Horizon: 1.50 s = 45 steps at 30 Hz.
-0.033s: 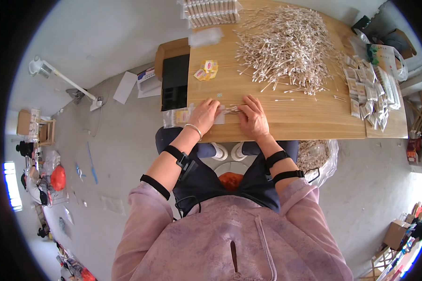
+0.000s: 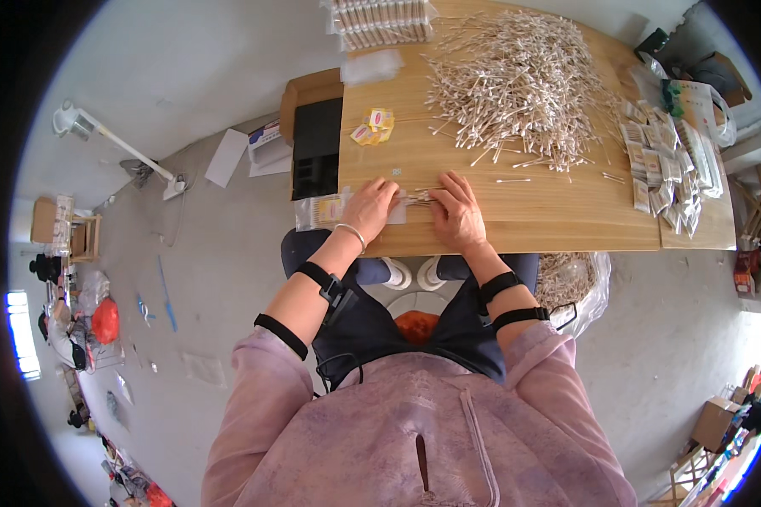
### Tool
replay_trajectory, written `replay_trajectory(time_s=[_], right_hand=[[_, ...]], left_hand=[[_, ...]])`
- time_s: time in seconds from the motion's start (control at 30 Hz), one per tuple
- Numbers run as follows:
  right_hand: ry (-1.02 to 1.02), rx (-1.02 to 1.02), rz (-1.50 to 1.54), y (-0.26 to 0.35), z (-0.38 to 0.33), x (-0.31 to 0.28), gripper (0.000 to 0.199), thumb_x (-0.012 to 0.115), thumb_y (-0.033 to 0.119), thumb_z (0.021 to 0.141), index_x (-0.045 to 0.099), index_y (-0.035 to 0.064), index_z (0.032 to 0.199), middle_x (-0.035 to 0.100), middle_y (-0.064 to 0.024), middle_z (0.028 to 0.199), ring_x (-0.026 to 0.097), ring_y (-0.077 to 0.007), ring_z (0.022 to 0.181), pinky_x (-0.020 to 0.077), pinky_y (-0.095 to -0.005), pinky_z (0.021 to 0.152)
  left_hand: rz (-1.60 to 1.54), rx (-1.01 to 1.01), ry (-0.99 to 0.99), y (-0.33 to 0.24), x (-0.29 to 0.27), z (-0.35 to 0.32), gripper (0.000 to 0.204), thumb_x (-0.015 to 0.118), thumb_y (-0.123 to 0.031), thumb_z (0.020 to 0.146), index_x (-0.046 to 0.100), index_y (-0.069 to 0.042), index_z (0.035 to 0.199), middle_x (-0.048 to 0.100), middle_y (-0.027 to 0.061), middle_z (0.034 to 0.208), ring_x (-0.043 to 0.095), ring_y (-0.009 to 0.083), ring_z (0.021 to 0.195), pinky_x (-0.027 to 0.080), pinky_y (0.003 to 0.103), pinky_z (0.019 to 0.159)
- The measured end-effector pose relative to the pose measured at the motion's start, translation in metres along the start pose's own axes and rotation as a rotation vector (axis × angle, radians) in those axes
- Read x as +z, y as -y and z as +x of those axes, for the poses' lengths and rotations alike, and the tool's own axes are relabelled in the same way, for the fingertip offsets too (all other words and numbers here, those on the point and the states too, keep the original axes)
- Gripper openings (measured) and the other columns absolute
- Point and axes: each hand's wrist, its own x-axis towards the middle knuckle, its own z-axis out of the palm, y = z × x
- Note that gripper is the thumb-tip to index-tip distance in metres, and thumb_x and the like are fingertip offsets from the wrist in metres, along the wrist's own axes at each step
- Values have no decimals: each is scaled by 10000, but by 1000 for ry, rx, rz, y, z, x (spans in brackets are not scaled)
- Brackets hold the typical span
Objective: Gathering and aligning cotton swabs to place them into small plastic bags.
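My left hand (image 2: 369,208) is closed, fingers bent down on a clear plastic bag near the table's front edge. White bag film (image 2: 396,215) shows to the right of that hand. On its left side lies a packet of cotton swabs (image 2: 320,210) with a yellow card inside. My right hand (image 2: 460,213) pinches a small bunch of cotton swabs (image 2: 418,197), whose left ends reach toward the bag by my left fingertips. The fingers partly hide both bag and bunch.
A large heap of loose cotton swabs (image 2: 520,89) covers the table's far middle. Yellow cards (image 2: 372,127) lie at left, near stacked packs (image 2: 382,24) and flat bags (image 2: 372,66). Filled small packets (image 2: 661,165) pile up at right. An open cardboard box (image 2: 313,84) adjoins the left edge.
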Motion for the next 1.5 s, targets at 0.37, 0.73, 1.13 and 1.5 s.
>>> replay_trajectory(time_s=[0.37,0.73,1.13,1.5], right_hand=[[-15,3,-4,0,0,1,187,639,2,748,668,37,930,598,-184,1183,512,-376,1170,387,-468,1040],[-22,55,90,2,0,-1,302,558,-16,754,579,-1,1055,555,-204,1220,475,-389,1207,364,-468,1060],[-111,152,81,-11,7,2,510,467,-34,787,447,5,1295,421,-222,1369,363,-407,1289,279,-473,1105],[363,56,-445,21,-2,-6,613,526,317,909,353,9,1410,321,-163,1481,211,-324,1415,133,-462,1163]], left_hand=[[201,-167,284,11,-18,7,125,486,-49,873,537,32,953,595,210,1010,589,367,1013,499,408,863],[-53,-130,3,-10,26,45,62,577,-91,838,588,-30,848,614,155,976,567,349,974,461,449,823],[-248,32,-270,-27,51,19,405,640,-85,817,518,-10,1197,560,176,1192,492,358,1148,392,433,998],[-557,-164,-544,-22,56,6,384,441,-39,957,414,-44,1340,613,194,1170,587,367,1086,476,406,903]])
